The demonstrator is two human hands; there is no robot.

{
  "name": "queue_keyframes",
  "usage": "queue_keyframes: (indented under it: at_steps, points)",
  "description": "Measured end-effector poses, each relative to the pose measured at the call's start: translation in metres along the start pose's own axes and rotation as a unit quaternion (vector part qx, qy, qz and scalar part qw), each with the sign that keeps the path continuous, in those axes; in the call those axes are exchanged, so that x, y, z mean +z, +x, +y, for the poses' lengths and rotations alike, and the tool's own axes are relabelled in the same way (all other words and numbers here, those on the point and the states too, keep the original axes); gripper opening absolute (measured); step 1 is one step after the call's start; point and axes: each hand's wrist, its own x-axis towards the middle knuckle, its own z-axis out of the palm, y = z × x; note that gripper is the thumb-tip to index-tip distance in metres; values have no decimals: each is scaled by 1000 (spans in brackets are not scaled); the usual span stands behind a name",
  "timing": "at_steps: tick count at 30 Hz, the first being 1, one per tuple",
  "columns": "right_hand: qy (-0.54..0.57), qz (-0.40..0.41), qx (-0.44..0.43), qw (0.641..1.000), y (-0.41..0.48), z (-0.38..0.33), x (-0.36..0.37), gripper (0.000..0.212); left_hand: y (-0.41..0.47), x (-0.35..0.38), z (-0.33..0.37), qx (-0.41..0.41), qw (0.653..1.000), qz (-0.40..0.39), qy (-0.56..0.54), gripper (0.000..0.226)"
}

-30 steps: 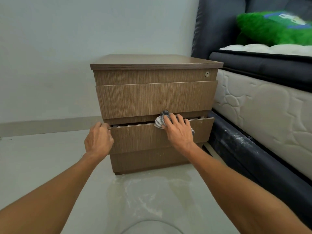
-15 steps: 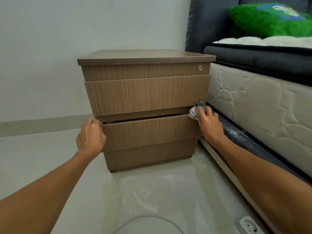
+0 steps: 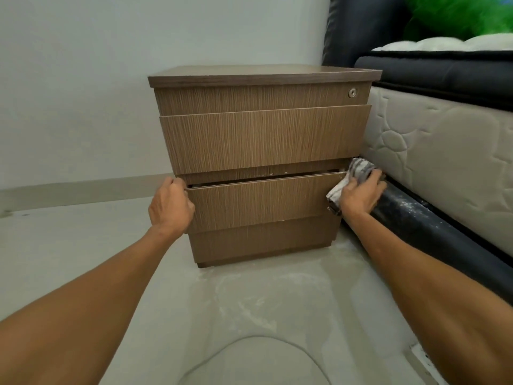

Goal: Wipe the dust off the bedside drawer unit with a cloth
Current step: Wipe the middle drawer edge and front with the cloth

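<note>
- The bedside drawer unit (image 3: pixel 261 140) is brown wood-grain, standing on the floor (image 3: pixel 83 259), its lower drawer (image 3: pixel 261 201) slightly open.
- My right grip (image 3: pixel 361 194) is closed on a grey striped cloth (image 3: pixel 358 169) at that drawer's right top corner.
- My left grip (image 3: pixel 170 208) clasps the drawer's left edge.
- The bed (image 3: pixel 444 140) stands just right of it, the cloth hand squeezed between.

Both arms outstretched, left hand (image 3: pixel 171 205) and right hand (image 3: pixel 360 194) clenched

Drawer unit (image 3: pixel 263 140) brown, fine vertical wood-grain streaks, darker brown top. Cloth (image 3: pixel 358 169) grey-and-white striped. Mattress (image 3: pixel 444 151) cream, quilted floral pattern. Bed frame (image 3: pixel 433 229) black with white dusty specks. Pillow (image 3: pixel 460 15) bright green. Wall (image 3: pixel 111 79) pale grey.
</note>
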Motion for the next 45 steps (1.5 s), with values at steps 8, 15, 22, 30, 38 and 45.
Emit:
queue_keyframes:
  at_steps: [8,15,22,30,38,45]
  points:
    - [81,-66,-73,992,-89,-15,49,22,5,-5,-7,28,999,0,-26,16]
    - [109,-164,-172,965,-170,-40,93,25,11,-6,-17,33,998,-9,-48,29]
    - [57,-236,-280,929,-240,-55,124,29,16,-12,-23,29,997,-42,-64,31]
    - [-115,-350,-501,783,-264,-32,119,45,10,-12,-22,82,996,-37,-18,23]
    - [-163,-288,-493,804,-193,-10,98,43,-10,16,-17,101,992,32,62,24]
    - [-193,-240,-419,854,-118,34,69,43,-10,25,-10,84,993,44,73,20]
